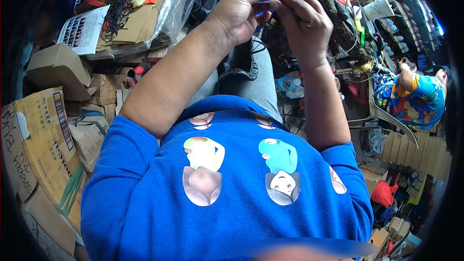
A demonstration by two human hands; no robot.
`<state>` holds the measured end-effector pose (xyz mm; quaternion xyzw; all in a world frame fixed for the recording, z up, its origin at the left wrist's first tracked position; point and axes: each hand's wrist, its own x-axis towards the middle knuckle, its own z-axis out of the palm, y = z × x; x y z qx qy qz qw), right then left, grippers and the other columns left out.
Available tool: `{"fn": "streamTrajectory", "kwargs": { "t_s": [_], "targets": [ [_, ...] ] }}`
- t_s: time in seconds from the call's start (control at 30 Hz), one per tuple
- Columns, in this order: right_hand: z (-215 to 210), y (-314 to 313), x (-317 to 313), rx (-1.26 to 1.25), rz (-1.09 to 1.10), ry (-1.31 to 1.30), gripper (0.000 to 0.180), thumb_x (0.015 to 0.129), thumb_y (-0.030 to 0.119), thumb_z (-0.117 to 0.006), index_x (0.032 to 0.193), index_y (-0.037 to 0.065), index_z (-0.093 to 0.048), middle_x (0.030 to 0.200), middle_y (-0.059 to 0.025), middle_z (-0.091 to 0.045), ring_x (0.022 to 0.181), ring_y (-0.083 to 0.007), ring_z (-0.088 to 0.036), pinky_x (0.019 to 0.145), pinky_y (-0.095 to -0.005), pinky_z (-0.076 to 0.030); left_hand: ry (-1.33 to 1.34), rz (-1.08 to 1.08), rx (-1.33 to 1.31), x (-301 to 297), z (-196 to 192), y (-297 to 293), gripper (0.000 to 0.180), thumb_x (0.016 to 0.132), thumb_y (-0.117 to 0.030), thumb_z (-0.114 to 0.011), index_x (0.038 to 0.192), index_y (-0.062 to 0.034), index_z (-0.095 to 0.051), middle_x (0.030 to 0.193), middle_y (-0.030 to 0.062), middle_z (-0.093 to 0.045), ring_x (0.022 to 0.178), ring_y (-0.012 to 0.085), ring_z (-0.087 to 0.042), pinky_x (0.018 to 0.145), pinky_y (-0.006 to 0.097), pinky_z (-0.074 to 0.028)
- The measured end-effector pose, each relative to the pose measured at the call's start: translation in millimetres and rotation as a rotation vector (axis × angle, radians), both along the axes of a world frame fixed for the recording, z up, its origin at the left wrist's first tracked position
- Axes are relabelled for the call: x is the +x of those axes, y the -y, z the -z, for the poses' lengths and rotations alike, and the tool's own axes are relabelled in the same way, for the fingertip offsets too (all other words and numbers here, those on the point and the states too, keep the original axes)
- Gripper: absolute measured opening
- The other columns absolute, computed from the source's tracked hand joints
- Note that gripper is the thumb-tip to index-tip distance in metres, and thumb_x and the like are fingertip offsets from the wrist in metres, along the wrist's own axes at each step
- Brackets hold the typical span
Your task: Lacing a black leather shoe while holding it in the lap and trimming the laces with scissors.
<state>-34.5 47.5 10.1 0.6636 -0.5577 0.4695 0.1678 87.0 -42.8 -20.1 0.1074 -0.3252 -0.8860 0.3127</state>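
Note:
Both my hands are raised in front of me at the top of the view, their fingertips meeting. My left hand (238, 13) has its fingers curled, with thumb and forefinger pressed together near the other hand's fingertips. My right hand (308, 23) is bent at the wrist, thumb and fingers pinched toward the left. Anything between the fingertips is too small to make out. Below them, a black item with a gathered edge and a thin cord (244, 63) lies on my lap, over the grey trousers (263, 79); its kind is unclear.
Cardboard boxes (58, 70) are stacked at the left, below a pile with flat cardboard and black cables (116, 19). Clear plastic bottles (291, 84) stand right of my legs. Crowded tools and containers fill the upper right. Another person in a colourful shirt (419, 99) is at the right.

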Motion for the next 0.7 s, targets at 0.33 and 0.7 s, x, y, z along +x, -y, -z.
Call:
{"fn": "streamTrajectory", "kwargs": {
  "t_s": [0.33,0.7],
  "targets": [
    [52.9,-17.6,-36.8,0.385,-0.800,1.662,0.042,0.098,0.044,-0.037,0.083,0.009,-0.054,0.063,0.0019,-0.039,0.059,-0.0121,-0.036,0.069,-0.0245,-0.038,0.417,-0.202,-0.767,66.7,51.6,74.2,0.028,0.097,-0.029,-0.046,0.081,-0.0061,-0.050,0.072,0.0018,-0.048,0.072,0.0180,-0.052,0.070,0.034,-0.045],
    [81.9,-114.4,-68.9,0.936,0.349,-0.310,0.032,0.087,0.035,-0.057,0.070,0.008,-0.059,0.069,-0.0082,-0.059,0.074,-0.0275,-0.058,0.075,-0.0383,-0.036,0.909,-0.176,-2.021,103.5,90.6,48.3,0.029,0.085,-0.032,-0.060,0.071,-0.0070,-0.053,0.071,0.0115,-0.056,0.070,0.0316,-0.058,0.063,0.043,-0.047]
  ]
}}
